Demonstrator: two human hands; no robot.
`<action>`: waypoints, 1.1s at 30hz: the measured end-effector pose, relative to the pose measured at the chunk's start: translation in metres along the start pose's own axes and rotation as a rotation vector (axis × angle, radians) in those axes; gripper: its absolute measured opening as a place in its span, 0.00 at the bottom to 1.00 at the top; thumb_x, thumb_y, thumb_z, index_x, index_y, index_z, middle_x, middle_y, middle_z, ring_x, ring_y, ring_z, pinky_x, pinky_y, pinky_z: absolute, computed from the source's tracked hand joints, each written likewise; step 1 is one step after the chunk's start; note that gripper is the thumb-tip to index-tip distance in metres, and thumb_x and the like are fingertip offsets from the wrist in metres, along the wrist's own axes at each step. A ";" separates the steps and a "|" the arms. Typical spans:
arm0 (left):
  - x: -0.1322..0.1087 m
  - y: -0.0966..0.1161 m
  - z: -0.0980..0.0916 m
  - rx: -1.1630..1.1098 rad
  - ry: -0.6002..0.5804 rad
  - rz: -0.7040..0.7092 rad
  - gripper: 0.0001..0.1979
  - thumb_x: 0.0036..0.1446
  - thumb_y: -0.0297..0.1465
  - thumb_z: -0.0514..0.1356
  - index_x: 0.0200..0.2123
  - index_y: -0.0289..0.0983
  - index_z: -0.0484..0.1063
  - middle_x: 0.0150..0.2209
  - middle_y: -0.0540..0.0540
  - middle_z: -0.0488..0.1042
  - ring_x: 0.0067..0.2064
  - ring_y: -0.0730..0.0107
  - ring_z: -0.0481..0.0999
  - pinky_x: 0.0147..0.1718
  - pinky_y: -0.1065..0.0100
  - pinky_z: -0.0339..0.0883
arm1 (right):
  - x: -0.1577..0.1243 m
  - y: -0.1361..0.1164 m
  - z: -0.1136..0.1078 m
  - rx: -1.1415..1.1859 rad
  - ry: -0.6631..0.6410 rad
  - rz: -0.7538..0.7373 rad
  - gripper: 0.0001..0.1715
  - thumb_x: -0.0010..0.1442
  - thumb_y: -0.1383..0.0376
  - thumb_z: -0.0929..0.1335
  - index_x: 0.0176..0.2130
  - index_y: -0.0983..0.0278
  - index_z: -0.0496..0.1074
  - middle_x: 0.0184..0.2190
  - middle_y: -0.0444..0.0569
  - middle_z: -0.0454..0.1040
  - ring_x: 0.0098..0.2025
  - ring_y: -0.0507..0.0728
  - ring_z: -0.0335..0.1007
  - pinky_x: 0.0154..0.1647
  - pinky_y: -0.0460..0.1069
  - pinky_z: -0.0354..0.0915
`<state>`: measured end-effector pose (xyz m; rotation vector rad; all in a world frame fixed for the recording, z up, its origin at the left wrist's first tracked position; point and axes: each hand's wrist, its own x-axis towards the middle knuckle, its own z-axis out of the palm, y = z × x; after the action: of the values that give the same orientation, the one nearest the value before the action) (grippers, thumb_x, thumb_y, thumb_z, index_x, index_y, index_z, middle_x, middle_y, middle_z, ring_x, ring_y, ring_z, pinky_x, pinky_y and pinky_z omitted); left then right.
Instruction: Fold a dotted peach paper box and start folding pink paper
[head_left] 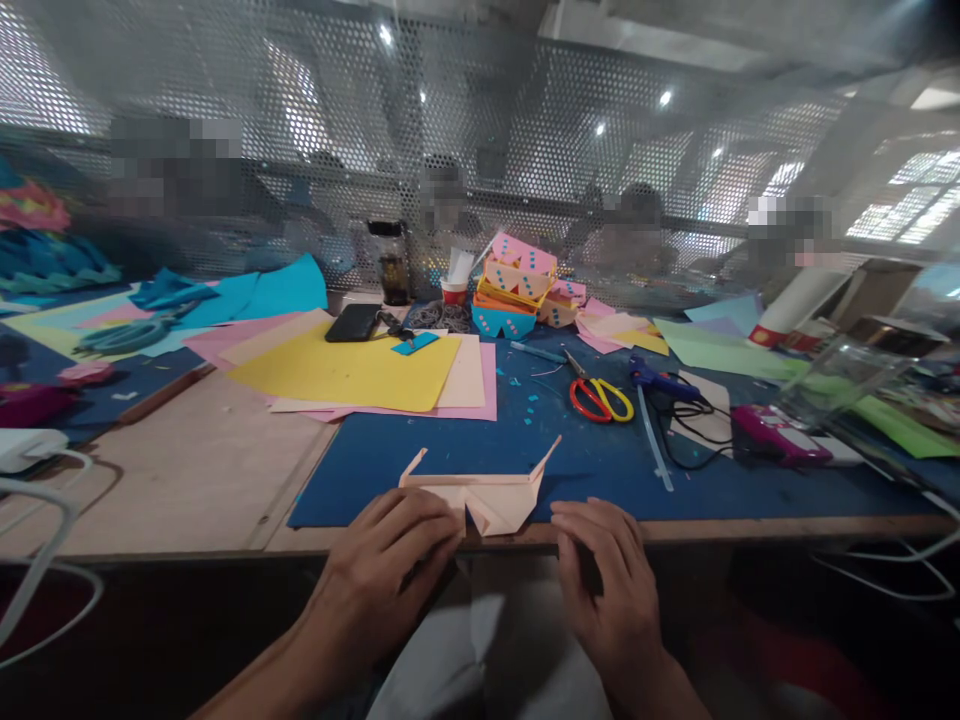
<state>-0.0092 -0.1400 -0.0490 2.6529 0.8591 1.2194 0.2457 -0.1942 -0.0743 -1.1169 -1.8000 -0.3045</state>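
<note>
A folded peach paper piece point(484, 491) with two pointed corners sticking up lies at the near edge of the blue mat point(585, 460). My left hand point(394, 560) rests at the table edge with its fingers curled, fingertips pressing on the paper's left lower part. My right hand point(600, 565) lies at the edge just right of the paper, fingers bent down onto the table edge, with nothing visible inside them.
Yellow and pink paper sheets point(352, 372) lie behind, with a black phone point(352, 322). Red-and-yellow scissors point(598, 398), a blue glue gun point(664, 382) with its cable, and a stack of dotted paper boxes point(517, 290) stand further back. People sit beyond a perforated metal screen.
</note>
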 end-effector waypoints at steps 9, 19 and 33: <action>-0.002 -0.005 -0.005 -0.025 -0.029 0.064 0.09 0.65 0.21 0.61 0.46 0.36 0.75 0.43 0.45 0.78 0.48 0.65 0.73 0.50 0.63 0.69 | 0.004 0.000 -0.001 -0.005 -0.014 0.070 0.16 0.65 0.76 0.66 0.52 0.65 0.70 0.46 0.54 0.76 0.51 0.59 0.71 0.54 0.57 0.65; 0.008 -0.009 -0.005 0.005 0.031 0.138 0.13 0.63 0.18 0.62 0.49 0.35 0.75 0.45 0.44 0.78 0.48 0.63 0.72 0.49 0.61 0.66 | 0.011 0.004 0.002 0.023 -0.095 0.345 0.25 0.70 0.67 0.63 0.65 0.59 0.61 0.57 0.56 0.72 0.50 0.60 0.71 0.51 0.58 0.70; 0.006 -0.013 0.004 0.032 0.021 0.032 0.12 0.65 0.18 0.59 0.49 0.35 0.74 0.48 0.41 0.75 0.49 0.66 0.74 0.48 0.67 0.69 | 0.038 0.010 -0.023 0.605 -0.282 0.670 0.14 0.73 0.59 0.61 0.55 0.56 0.69 0.48 0.49 0.79 0.45 0.54 0.77 0.47 0.48 0.75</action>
<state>-0.0090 -0.1253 -0.0512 2.6942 0.8496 1.2537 0.2625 -0.1821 -0.0342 -1.2633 -1.4766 0.7754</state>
